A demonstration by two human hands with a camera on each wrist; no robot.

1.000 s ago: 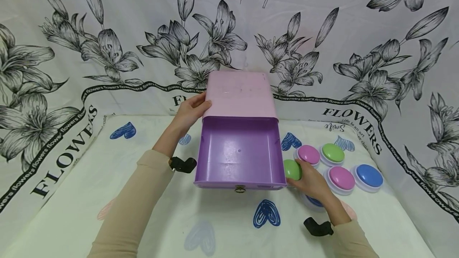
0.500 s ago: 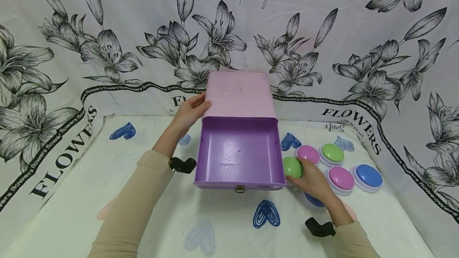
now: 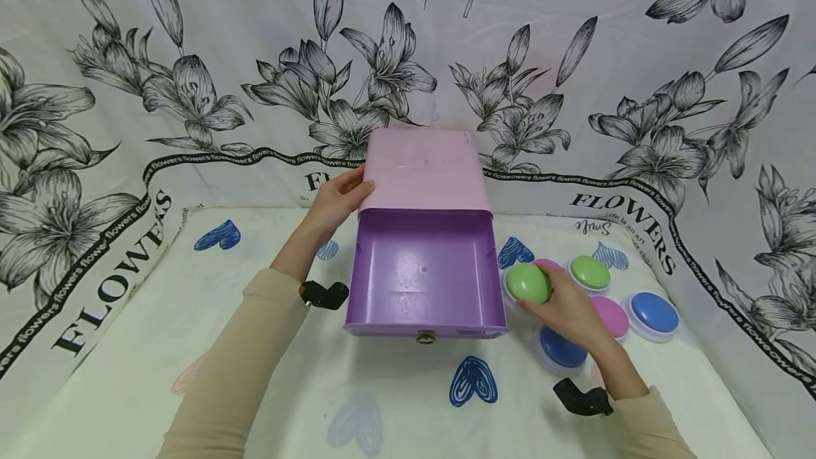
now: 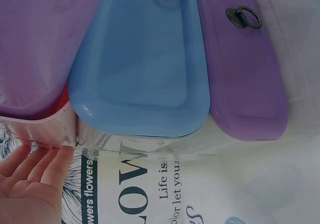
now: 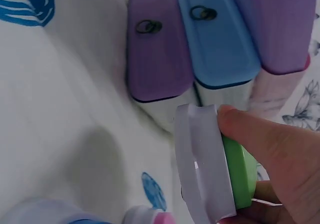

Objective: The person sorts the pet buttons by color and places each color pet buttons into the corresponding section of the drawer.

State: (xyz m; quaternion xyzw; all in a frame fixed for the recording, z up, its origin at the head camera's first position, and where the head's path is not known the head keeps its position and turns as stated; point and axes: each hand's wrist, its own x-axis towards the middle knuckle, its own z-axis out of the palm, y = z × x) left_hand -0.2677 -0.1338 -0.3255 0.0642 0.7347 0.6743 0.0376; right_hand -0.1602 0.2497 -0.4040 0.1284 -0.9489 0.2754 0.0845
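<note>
Lifted and shifted slightly rightward in the head view since a second ago, the green-domed disc (image 3: 528, 283) has come away from the front corner of the open purple drawer (image 3: 414, 271). Its smooth, glossy lime dome sits on a wider white base; the right wrist view shows that base nearly edge-on. It is above the cloth, just right of the drawer, pinched between the thumb and fingers of the right hand (image 3: 569, 307). Around and beneath that hand lie a blue-domed disc (image 3: 564, 348), two pink-domed discs (image 3: 610, 314) partly hidden, another green dome (image 3: 589, 273) and, farthest right, a second blue one (image 3: 656, 312). Left of the drawer, the left hand (image 3: 334, 200) rests its extended fingers against the side of the pink casing (image 3: 426, 168). Below the open drawer are a blue drawer front (image 4: 145, 59) and a lower purple one (image 4: 250, 74), both with ring pulls.
</note>
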